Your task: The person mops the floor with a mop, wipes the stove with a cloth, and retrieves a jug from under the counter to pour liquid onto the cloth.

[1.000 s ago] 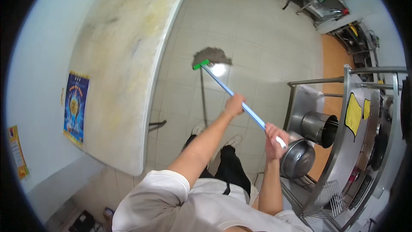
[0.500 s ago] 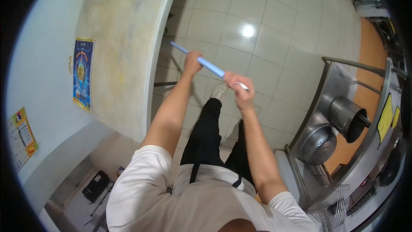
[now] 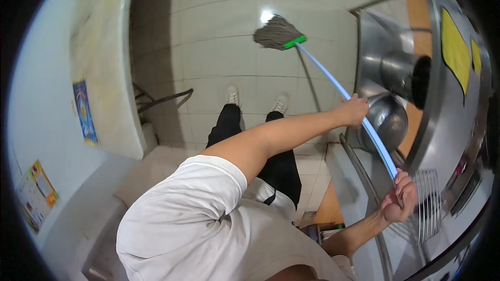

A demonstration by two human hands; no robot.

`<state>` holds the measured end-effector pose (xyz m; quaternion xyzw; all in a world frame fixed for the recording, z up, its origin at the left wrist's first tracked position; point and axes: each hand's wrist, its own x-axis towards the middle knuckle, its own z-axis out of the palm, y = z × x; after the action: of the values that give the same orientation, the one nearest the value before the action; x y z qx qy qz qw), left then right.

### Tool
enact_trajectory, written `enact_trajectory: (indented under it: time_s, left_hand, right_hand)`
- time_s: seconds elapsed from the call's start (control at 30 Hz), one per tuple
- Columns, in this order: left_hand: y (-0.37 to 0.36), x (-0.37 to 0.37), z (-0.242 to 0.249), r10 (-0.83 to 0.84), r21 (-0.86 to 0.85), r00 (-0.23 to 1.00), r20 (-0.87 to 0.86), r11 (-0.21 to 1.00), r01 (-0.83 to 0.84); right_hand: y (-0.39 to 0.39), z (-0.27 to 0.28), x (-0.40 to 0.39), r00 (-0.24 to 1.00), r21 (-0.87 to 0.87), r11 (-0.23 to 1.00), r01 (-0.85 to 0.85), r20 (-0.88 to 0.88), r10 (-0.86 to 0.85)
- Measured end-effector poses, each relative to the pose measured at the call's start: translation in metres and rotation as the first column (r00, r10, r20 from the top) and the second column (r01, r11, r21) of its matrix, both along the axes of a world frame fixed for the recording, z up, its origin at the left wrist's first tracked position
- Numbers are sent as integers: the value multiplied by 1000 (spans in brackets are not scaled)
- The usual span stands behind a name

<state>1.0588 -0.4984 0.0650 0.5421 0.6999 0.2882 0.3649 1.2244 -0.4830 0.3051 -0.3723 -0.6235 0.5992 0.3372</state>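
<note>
A mop with a light blue pole slants across the right half of the view. Its grey string head, held in a green clamp, lies spread on the tiled floor ahead of my feet. Partway along the pole, my left hand is closed around it, the arm reaching across my body. My right hand grips the pole's upper end, close to a wire rack at the lower right.
On the right, a steel counter holds yellow cloths; a metal pot and a round metal basin sit on a lower shelf. A pale table stands at left, with a metal leg jutting out beneath.
Both hands have swung right with the mop, from the middle toward the steel counter. The mop head, out of sight before, now shows on the floor. My view has shifted too.
</note>
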Motion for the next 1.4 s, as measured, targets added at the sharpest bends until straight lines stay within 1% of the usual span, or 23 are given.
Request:
enact_trajectory:
  time_s: [0.07, 0.1, 0.13, 0.2, 0.27, 0.3, 0.4, 0.5, 0.53, 0.6, 0.7, 0.83, 0.87, 0.93, 1.0, 1.07, 1.13, 1.2, 1.27, 1.33, 1.4]
  left_hand:
    - [35, 33, 14, -130, 34, 991, 21, 991, 129]
    - [46, 45, 14, -180, 11, 983, 48, 984, 180]
    - [57, 53, 11, -223, -13, 972, 71, 975, 224]
    - [72, 62, 1, -287, -69, 951, 116, 953, 296]
    - [65, 69, -3, -346, -94, 937, 57, 932, 350]
    - [62, 69, -3, -369, -105, 929, 22, 923, 369]
    - [42, 79, -26, -292, -98, 956, -35, 953, 287]
    - [6, 64, -28, -150, -64, 988, -25, 987, 149]
    - [-9, 50, -23, -105, -83, 994, -8, 991, 104]
    - [-48, 22, -9, -17, -117, 999, 33, 993, 21]
    - [-106, -18, -21, 96, -104, 995, -4, 990, -96]
    - [-208, -81, -25, 255, -80, 964, -83, 962, -261]
    - [-236, -96, -31, 312, -61, 945, -94, 946, -318]
    - [-292, -126, -64, 445, 5, 887, -122, 894, -448]
    - [-358, -160, -61, 511, -13, 834, -208, 851, -525]
    - [-430, -191, -87, 594, 70, 771, -230, 800, -596]
    - [-500, -214, -110, 691, 130, 664, -286, 715, -688]
    - [-563, -234, -113, 721, 51, 636, -275, 671, -740]
    - [-625, -252, -163, 731, 66, 589, -345, 644, -762]
    - [-670, -256, -184, 763, 189, 538, -358, 624, -759]
    - [-697, -255, -199, 739, 116, 522, -426, 617, -778]
  right_hand:
    - [-4, 5, 19, 998, 90, 994, 66, 3, -66]
    - [-5, 2, 24, 996, 133, 987, 90, 3, -91]
    - [-9, -7, 29, 989, 144, 978, 149, -30, -146]
    - [-12, -33, 44, 976, 162, 968, 194, -135, -173]
    - [-22, -59, 63, 950, 160, 960, 232, -250, -188]
    - [-27, -68, 72, 951, 155, 962, 224, -252, -180]
    - [-44, -77, 75, 947, 148, 967, 208, -277, -162]
    - [-55, -76, 72, 951, 118, 993, 30, -309, 8]
    - [-62, -74, 60, 940, 103, 995, -5, -339, 40]
    - [-79, -65, 30, 916, 77, 994, -75, -390, 99]
    - [-115, -67, -12, 881, 84, 978, -192, -423, 210]
    - [-178, -68, -76, 848, 12, 935, -354, -419, 326]
    - [-194, -71, -93, 829, 1, 915, -403, -423, 366]
    - [-227, -83, -127, 786, -32, 862, -506, -430, 445]
    - [-264, -102, -159, 744, -78, 796, -600, -419, 520]
    - [-309, -126, -192, 740, -151, 759, -633, -403, 538]
    - [-348, -158, -224, 659, -166, 656, -736, -395, 640]
    - [-386, -186, -253, 606, -193, 585, -788, -410, 682]
    - [-421, -219, -275, 554, -210, 518, -829, -435, 710]
    - [-449, -245, -286, 553, -339, 440, -832, -437, 709]
    - [-464, -270, -294, 529, -400, 368, -840, -447, 722]
